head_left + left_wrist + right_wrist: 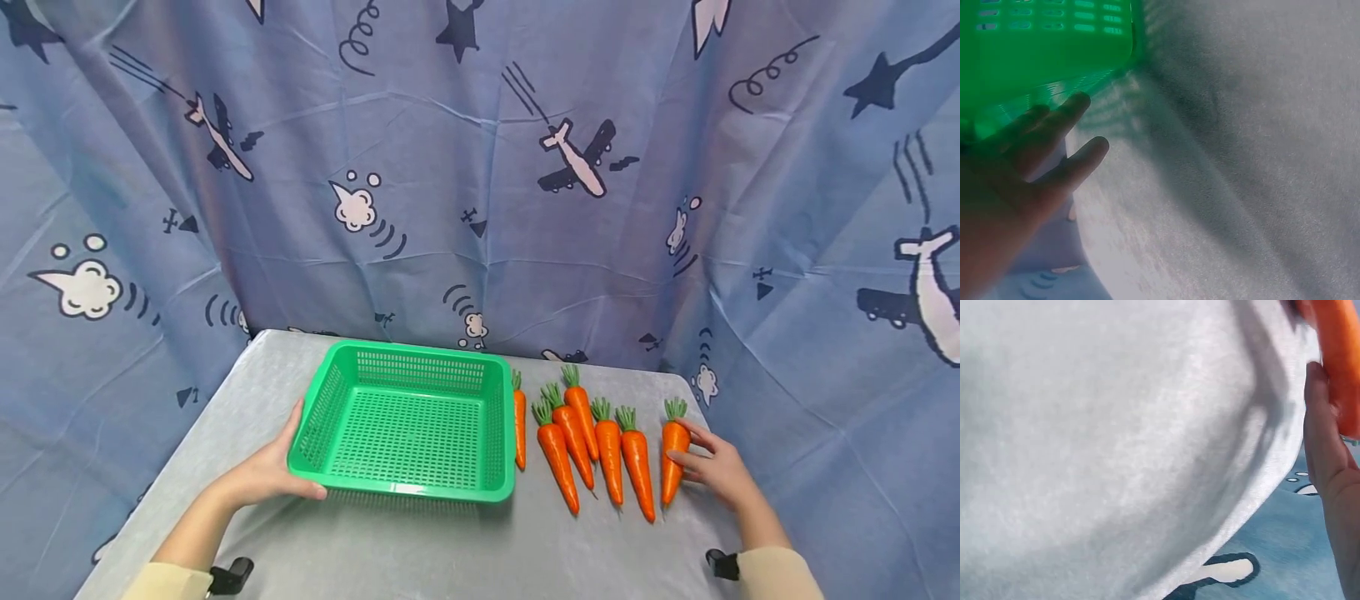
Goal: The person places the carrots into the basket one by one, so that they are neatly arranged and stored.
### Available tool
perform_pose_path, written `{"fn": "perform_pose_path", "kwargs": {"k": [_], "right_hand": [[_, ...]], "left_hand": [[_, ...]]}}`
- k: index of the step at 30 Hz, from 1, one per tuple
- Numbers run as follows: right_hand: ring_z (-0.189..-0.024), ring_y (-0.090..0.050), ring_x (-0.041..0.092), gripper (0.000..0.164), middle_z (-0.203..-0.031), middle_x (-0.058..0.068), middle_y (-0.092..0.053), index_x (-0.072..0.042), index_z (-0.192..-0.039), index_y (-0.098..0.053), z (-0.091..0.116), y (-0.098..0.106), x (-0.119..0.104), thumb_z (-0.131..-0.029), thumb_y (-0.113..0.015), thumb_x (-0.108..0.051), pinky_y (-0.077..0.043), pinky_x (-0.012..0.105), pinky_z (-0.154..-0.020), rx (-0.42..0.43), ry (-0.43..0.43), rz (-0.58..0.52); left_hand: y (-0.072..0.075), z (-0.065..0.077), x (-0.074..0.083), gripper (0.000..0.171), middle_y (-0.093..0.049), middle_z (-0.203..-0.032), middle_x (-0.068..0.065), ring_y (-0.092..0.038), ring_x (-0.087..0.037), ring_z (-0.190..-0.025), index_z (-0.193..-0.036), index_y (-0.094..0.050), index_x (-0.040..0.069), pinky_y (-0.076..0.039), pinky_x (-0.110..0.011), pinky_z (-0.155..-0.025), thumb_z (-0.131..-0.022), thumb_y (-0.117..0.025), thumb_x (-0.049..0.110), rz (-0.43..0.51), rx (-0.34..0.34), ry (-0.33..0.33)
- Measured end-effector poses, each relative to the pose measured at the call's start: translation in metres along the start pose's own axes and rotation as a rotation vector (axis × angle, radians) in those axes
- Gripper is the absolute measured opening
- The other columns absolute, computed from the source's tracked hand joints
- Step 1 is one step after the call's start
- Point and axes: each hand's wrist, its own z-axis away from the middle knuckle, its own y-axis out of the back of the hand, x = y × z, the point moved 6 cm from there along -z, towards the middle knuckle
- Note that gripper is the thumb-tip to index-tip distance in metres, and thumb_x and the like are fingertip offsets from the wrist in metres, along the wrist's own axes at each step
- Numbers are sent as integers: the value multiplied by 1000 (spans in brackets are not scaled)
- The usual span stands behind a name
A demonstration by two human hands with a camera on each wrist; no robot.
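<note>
In the head view a green plastic basket point(405, 489) with slotted walls sits left of centre, nothing inside it. My left hand point(272, 468) holds its near left corner, thumb at the front wall and fingers along the left side. The left wrist view shows those fingers point(1075, 107) against the green wall. At the far right, my right hand point(716, 467) grips an orange carrot point(670, 475) with a green top, thumb and fingers about its upper part. That carrot point(1341, 356) shows beside the fingers in the right wrist view.
Several more carrots point(609, 458) lie between the basket and my right hand, tops pointing away. One carrot point(520, 425) is partly hidden by the basket's right rim. A grey-white cloth covers the table point(570, 558). Blue printed curtains point(420, 208) hang behind and at both sides.
</note>
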Motion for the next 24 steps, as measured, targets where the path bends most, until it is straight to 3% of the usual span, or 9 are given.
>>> {"fn": "perform_pose_path", "kwargs": {"k": [3, 7, 9, 15, 20, 24], "right_hand": [[-120, -55, 38, 79, -155, 35, -27, -10, -160, -29, 3, 1, -4, -96, -69, -34, -60, 41, -79, 4, 5, -49], [-115, -59, 28, 80, -157, 33, -27, -14, -160, -29, 5, 0, -16, -95, -70, -37, -59, 44, -80, 17, 11, -93], [-114, -59, 25, 80, -157, 32, -26, -15, -160, -29, 6, -2, -24, -95, -70, -37, -59, 45, -81, 17, 17, -110], [-105, -58, 2, 77, -158, 31, -26, -16, -160, -30, 3, -12, -57, -96, -69, -33, -59, 42, -82, -3, 84, -152], [-97, -61, -7, 76, -158, 32, -26, -15, -160, -30, 8, -15, -79, -97, -69, -30, -59, 45, -82, -10, 139, -182], [-95, -63, -7, 76, -155, 32, -30, -14, -160, -30, 13, -15, -92, -97, -70, -28, -60, 44, -79, 3, 172, -170]], "left_hand": [[1, 1, 2, 152, -3, -163, -35, -25, -47, -143, -159, 24, 20, -35, -28, -108, -64, -95, 18, 2, 2, -2], [1, 1, 4, 152, -3, -162, -36, -24, -48, -143, -158, 25, 18, -29, -56, -112, -65, -95, 17, -13, 3, 1], [0, 1, 3, 152, -3, -162, -36, -23, -48, -143, -158, 26, 19, -27, -60, -111, -65, -95, 17, -14, 4, 5], [3, 6, 0, 151, -4, -163, -35, -27, -47, -142, -159, 24, 22, -33, -47, -111, -65, -94, 17, -15, 12, 2], [2, 5, 1, 152, 1, -163, -35, -20, -49, -144, -158, 26, 20, -22, -63, -112, -65, -94, 17, 11, 12, -6], [-1, 1, 1, 152, 2, -164, -34, -18, -50, -145, -158, 26, 20, -21, -66, -112, -65, -94, 17, 13, 1, -5]]}}
